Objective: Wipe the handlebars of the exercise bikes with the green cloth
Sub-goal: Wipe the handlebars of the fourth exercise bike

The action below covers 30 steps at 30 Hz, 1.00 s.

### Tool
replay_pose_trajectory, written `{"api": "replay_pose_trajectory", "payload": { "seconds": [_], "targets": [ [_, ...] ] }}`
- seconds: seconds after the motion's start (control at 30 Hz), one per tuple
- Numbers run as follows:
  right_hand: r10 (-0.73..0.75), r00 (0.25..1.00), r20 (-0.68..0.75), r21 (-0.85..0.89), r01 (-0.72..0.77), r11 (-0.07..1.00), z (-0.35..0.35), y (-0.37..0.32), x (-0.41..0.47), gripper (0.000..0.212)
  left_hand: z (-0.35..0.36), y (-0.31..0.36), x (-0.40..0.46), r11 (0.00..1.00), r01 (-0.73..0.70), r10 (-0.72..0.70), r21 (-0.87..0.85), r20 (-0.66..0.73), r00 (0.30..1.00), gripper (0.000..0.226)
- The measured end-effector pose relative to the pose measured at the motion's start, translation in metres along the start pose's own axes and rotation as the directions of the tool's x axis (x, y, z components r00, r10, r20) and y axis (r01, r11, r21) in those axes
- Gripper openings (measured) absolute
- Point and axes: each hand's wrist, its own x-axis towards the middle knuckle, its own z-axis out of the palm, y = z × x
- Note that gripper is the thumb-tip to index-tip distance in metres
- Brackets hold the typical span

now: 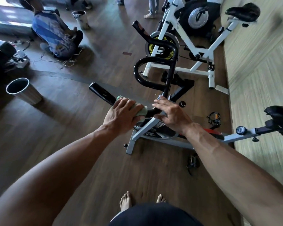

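Note:
The near exercise bike has a grey frame and black handlebars that loop up and away from me. My left hand is closed around the green cloth, which is wrapped on the near left handlebar grip. My right hand rests on the bar's centre near the stem, fingers spread over the bar. A second bike with a white frame and a yellow-marked flywheel stands behind it; its handlebars are not clearly seen.
A steel bin stands on the wooden floor at left, another farther back. A person crouches at upper left among cables. A loose pedal lies right of the bike. A pale wall runs along the right. My bare feet are below.

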Motion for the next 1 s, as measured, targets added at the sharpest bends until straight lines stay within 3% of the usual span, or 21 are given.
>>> {"api": "replay_pose_trajectory", "payload": {
  "seconds": [0.17, 0.33, 0.4, 0.5, 0.6, 0.67, 0.8, 0.87, 1.0],
  "targets": [
    [0.023, 1.000, 0.008, -0.028, -0.023, 0.999, -0.002, -0.002, -0.002, 0.054, 0.004, 0.028, 0.007, 0.990, 0.141, -0.142, -0.013, -0.037, 0.989, 0.037],
    [0.111, 0.992, -0.062, -0.075, -0.116, 0.990, -0.019, 0.000, -0.015, 0.050, -0.001, 0.058, 0.033, 0.970, 0.232, -0.225, -0.070, 0.099, 0.969, 0.041],
    [0.126, 0.987, -0.098, -0.080, -0.134, 0.988, -0.019, -0.007, -0.019, 0.045, 0.001, 0.057, 0.032, 0.971, 0.222, -0.214, -0.087, 0.092, 0.973, 0.044],
    [0.120, 0.979, -0.165, -0.055, -0.131, 0.990, -0.009, -0.024, -0.020, 0.039, -0.005, 0.045, 0.024, 0.968, 0.138, -0.121, -0.211, 0.091, 0.988, 0.069],
    [0.113, 0.983, -0.147, -0.030, -0.119, 0.992, 0.008, -0.053, -0.017, 0.047, -0.020, 0.018, 0.017, 0.938, 0.214, -0.163, -0.273, 0.199, 0.966, 0.097],
    [0.101, 0.991, -0.086, -0.071, -0.107, 0.992, 0.023, -0.070, -0.013, 0.049, -0.031, -0.009, 0.005, 0.946, 0.236, -0.192, -0.223, 0.203, 0.960, 0.092],
    [0.138, 0.983, -0.121, -0.246, -0.164, 0.955, 0.036, -0.084, 0.004, 0.052, -0.035, -0.042, -0.023, 0.994, 0.077, -0.070, -0.079, 0.082, 0.994, 0.061],
    [0.148, 0.985, -0.090, -0.300, -0.169, 0.939, 0.040, -0.088, 0.012, 0.051, -0.030, -0.043, -0.027, 0.994, 0.071, -0.068, -0.089, 0.035, 0.997, 0.046],
    [0.181, 0.982, -0.048, -0.313, -0.187, 0.931, 0.053, -0.096, 0.027, 0.050, -0.027, -0.044, -0.026, 0.972, 0.124, -0.126, -0.199, 0.004, 0.992, 0.038]
  ]
}}
